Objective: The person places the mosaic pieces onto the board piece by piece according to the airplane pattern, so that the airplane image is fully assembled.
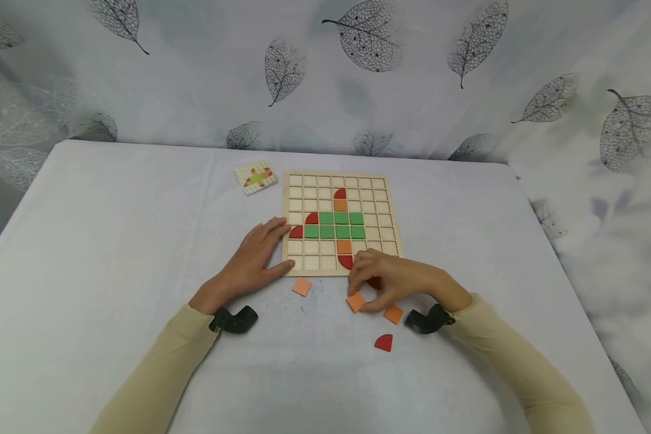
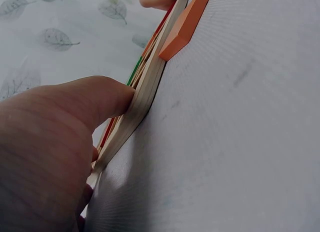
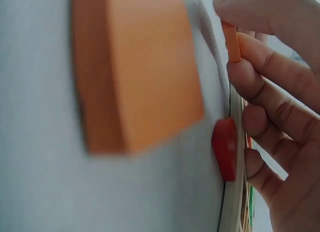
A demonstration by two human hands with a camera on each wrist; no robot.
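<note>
On the white table lies a wooden grid board [image 1: 380, 220] with green squares [image 1: 342, 231], orange squares [image 1: 340, 205] and red quarter-circles [image 1: 340, 193] in its cells. My left hand [image 1: 252, 256] rests against the board's left edge, thumb near the lower corner; the left wrist view shows the thumb touching the rim. In front of the board, my right hand [image 1: 393, 277] pinches an orange square tile [image 3: 232, 41] between thumb and fingers. Below that hand, a red piece [image 3: 225, 149] lies by the board's front edge, partly hidden in the head view.
Loose on the cloth are an orange tile [image 1: 302, 286] near the left thumb, another orange tile [image 1: 393, 313] by the right wrist, and a red quarter-circle [image 1: 384, 343] closer to me. A pattern card [image 1: 256, 177] lies beyond the board's far left corner.
</note>
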